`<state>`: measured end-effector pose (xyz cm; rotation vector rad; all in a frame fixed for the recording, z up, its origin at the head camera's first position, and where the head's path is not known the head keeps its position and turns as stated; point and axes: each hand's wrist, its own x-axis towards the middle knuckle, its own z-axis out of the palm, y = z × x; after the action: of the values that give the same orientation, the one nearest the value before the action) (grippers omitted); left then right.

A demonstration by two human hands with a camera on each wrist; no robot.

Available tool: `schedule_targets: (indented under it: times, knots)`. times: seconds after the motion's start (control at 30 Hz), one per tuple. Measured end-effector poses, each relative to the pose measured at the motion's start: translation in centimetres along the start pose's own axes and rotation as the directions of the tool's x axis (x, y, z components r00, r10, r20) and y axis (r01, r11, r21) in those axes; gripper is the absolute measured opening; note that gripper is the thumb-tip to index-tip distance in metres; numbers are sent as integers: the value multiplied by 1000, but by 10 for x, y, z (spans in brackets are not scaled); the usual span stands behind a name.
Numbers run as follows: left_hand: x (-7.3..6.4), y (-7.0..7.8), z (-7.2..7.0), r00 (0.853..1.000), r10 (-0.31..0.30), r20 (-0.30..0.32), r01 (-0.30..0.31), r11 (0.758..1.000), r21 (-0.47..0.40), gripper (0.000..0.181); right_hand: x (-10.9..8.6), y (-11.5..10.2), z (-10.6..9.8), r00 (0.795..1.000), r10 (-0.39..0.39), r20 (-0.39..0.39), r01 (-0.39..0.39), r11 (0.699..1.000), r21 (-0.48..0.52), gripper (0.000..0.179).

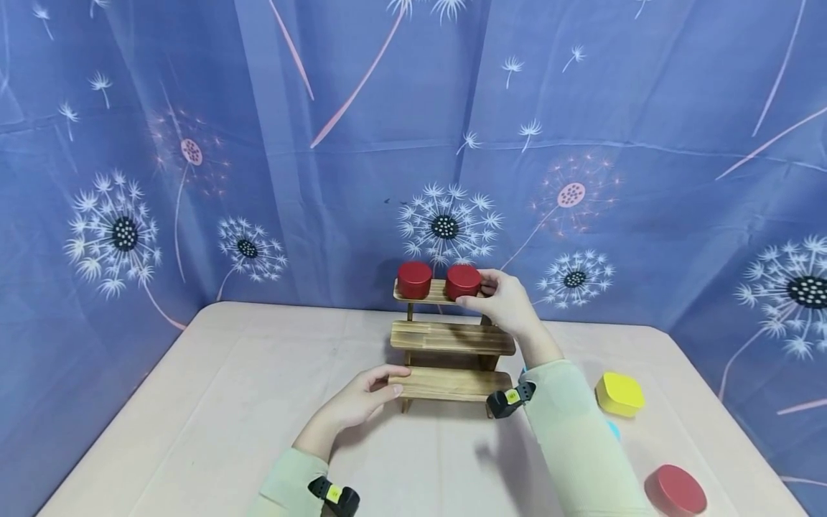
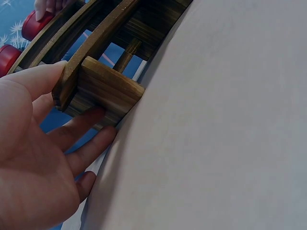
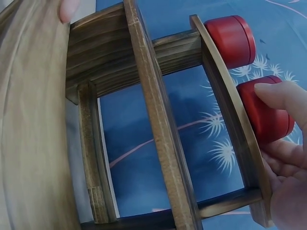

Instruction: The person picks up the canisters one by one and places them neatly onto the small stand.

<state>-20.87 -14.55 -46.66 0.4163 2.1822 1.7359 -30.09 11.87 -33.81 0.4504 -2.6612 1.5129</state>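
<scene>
A three-tier wooden display stand [image 1: 452, 384] stands against the backdrop. On its top tier sit two round red tins, a left one [image 1: 414, 280] and a right one [image 1: 463, 282]. My right hand [image 1: 507, 301] grips the right tin, thumb on its near side and fingers behind it, as the right wrist view also shows. The tin appears to rest on the board. My left hand [image 1: 358, 398] holds the left end of the lowest tier between thumb and index finger. In the left wrist view, its other fingers [image 2: 93, 143] spread beside the end panel.
Right of the stand, a yellow square tin [image 1: 619, 394] and another red tin [image 1: 676, 491] lie on the pale tablecloth [image 1: 226, 402]. Small bits of blue things [image 1: 614, 430] peek out by the right sleeve, mostly hidden. A blue dandelion-print curtain [image 1: 349, 179] hangs behind the table.
</scene>
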Motion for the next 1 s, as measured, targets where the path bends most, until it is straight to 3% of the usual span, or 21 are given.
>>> schedule_targets:
  times: [0.67,1.0]
  knots:
    - [1,0,1,1000,19,-9,-19,1000,20,38,-2,-4,6,998,2,-59,-5,999,-52,58]
    - [-1,2,1,1000,-6,16,6,1000,-14,41,-3,-4,12,996,-11,-84,6,998,-60,59]
